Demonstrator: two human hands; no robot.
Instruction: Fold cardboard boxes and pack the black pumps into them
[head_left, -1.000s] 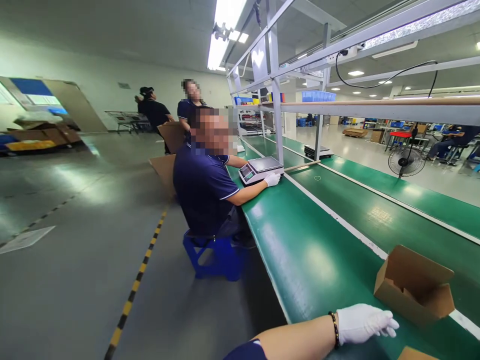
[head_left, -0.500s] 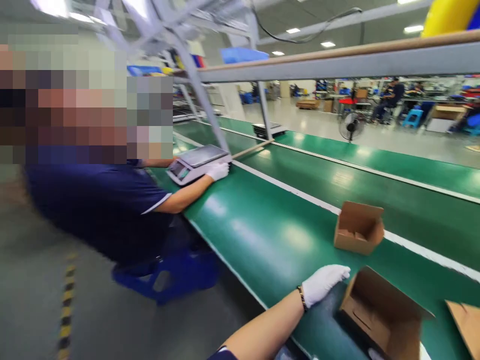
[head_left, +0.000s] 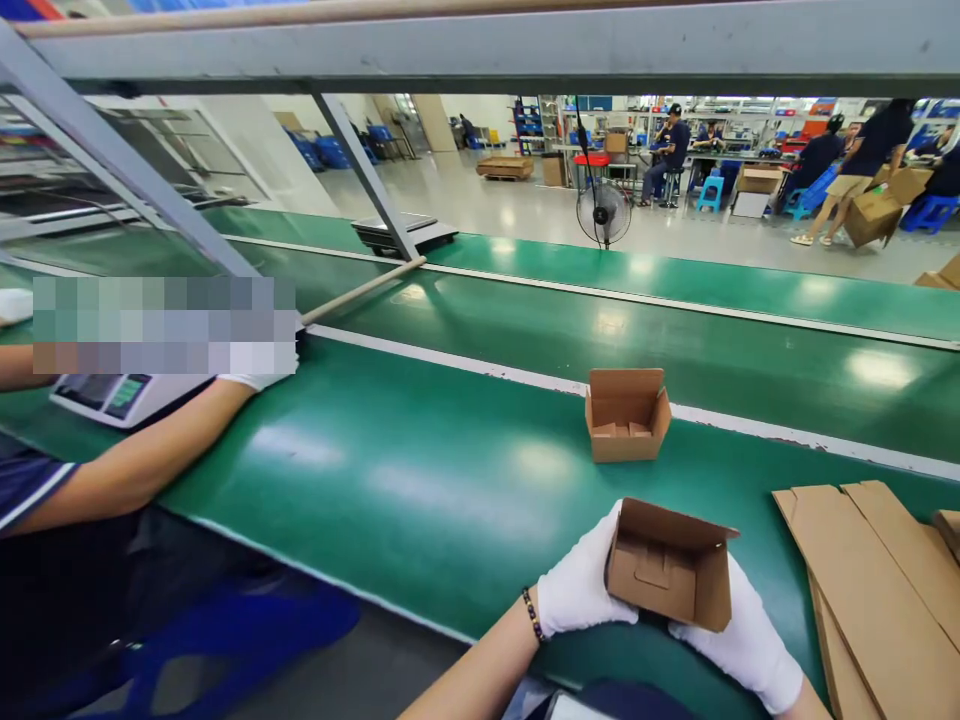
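Note:
Between my two white-gloved hands is a small open cardboard box [head_left: 671, 565], its lid flap raised at the back and its inside bare. My left hand [head_left: 585, 580] grips the box's left side, fingers partly hidden behind and under it. On the other side my right hand [head_left: 746, 630] wraps around the right wall and lower corner. A second open cardboard box [head_left: 628, 418] stands upright beyond, by the white strip on the green table [head_left: 420, 470]. To the right of my right hand lie flat cardboard sheets [head_left: 862, 590].
At the left, a co-worker's gloved hand [head_left: 262, 365] rests by a weighing scale [head_left: 112, 398]. A grey shelf beam [head_left: 480, 50] crosses overhead, with a slanted post [head_left: 367, 180] coming down. Another scale [head_left: 397, 232] stands on the far strip; a fan [head_left: 604, 215] is beyond.
My view has swung to the right. My left hand, earlier beside the nearer box, now holds it together with my right hand, which has come into view. The box is lifted and turned.

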